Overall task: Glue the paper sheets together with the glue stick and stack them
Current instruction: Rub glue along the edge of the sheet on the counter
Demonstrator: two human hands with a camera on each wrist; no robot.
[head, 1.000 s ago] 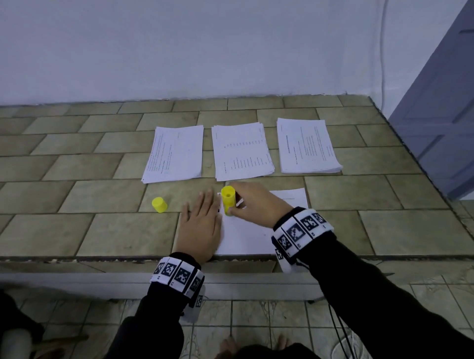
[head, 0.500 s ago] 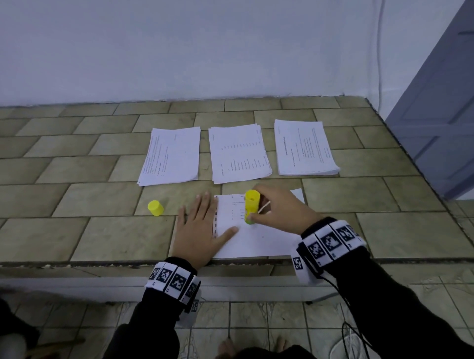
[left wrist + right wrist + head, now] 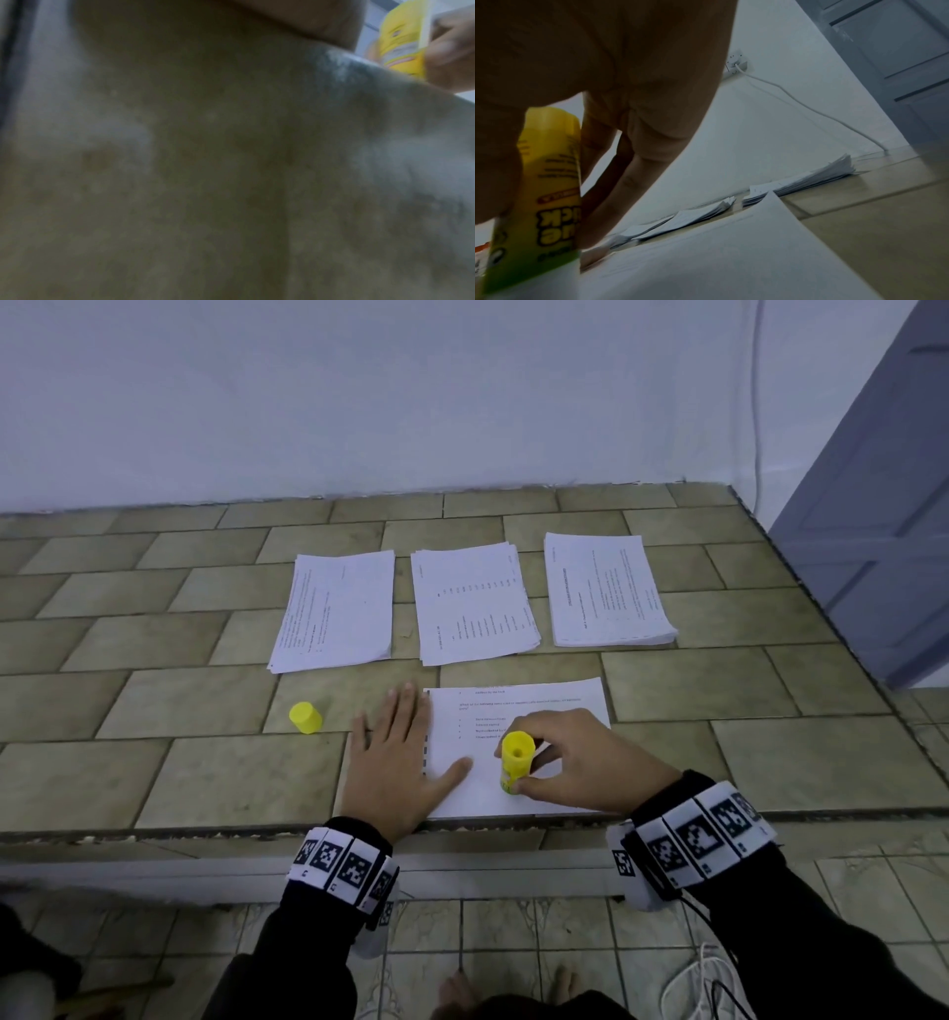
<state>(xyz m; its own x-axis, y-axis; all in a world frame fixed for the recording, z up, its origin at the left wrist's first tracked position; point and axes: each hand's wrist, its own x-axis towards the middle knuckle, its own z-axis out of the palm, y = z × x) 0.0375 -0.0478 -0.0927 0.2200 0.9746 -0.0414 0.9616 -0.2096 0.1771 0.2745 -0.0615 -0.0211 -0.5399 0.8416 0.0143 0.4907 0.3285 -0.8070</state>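
1. Head view gives us the tiled desk (image 3: 195,778) first, running back to a white wall (image 3: 411,392), with a grey door (image 3: 883,516) on the right.
2. Next we see three paper stacks at the back of the desk, side by side and apart: the left stack (image 3: 336,609), the middle stack (image 3: 475,604) and the right stack (image 3: 607,590).
3. Nearer us, one printed sheet (image 3: 539,701) lies flat at the front edge of the desk.
4. We find the left hand (image 3: 395,765) flat and released, fingers straight, palm down on the sheet's left edge with the thumb on the paper.
5. Our right hand (image 3: 580,765) makes the grip: its fingers (image 3: 618,182) and thumb are clenched around the glue stick (image 3: 516,762).
6. We see the stick roughly upright, base end up, glue end down on the sheet, just right of the left thumb; it sits at the left side of the grip, between fingertips and thumb.
7. Smallest, the yellow cap (image 3: 305,717) lies on the bare desk left of the left hand, apart from it.
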